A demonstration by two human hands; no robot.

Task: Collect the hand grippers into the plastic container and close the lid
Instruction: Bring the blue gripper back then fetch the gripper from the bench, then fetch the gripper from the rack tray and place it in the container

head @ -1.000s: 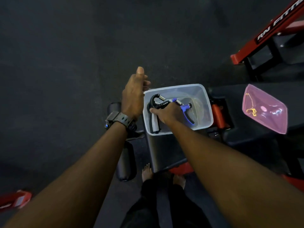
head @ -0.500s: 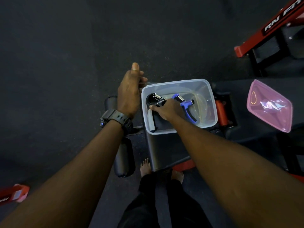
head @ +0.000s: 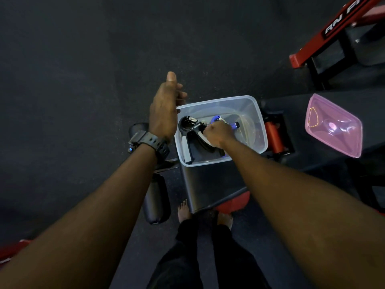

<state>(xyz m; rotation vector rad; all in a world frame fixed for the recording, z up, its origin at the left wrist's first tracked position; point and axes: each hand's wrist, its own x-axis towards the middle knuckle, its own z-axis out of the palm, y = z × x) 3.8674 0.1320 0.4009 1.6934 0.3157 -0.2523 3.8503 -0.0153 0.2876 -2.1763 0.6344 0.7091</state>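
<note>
A clear plastic container (head: pixel 257 119) stands on a black bench pad (head: pixel 210 184). Inside it lie a black hand gripper (head: pixel 190 129) with grey handles and a blue hand gripper (head: pixel 233 124), side by side. My right hand (head: pixel 218 134) reaches down into the container and is closed over the black gripper's right grey handle, partly covering the blue one. My left hand (head: pixel 164 109) hovers at the container's far left corner, fingers loosely apart, holding nothing. The pink translucent lid (head: pixel 333 126) lies apart on a black pad to the right.
Red and black gym frames (head: pixel 343 38) stand at the far right. A black foam roller pad (head: pixel 156 201) sticks out left of the bench. A red bench part (head: pixel 275 136) sits between container and lid. My bare feet (head: pixel 184 211) stand on dark rubber floor below.
My right hand has lowered the black hand gripper onto the container floor beside the blue one. My left hand's fingers have come off the container's corner and spread.
</note>
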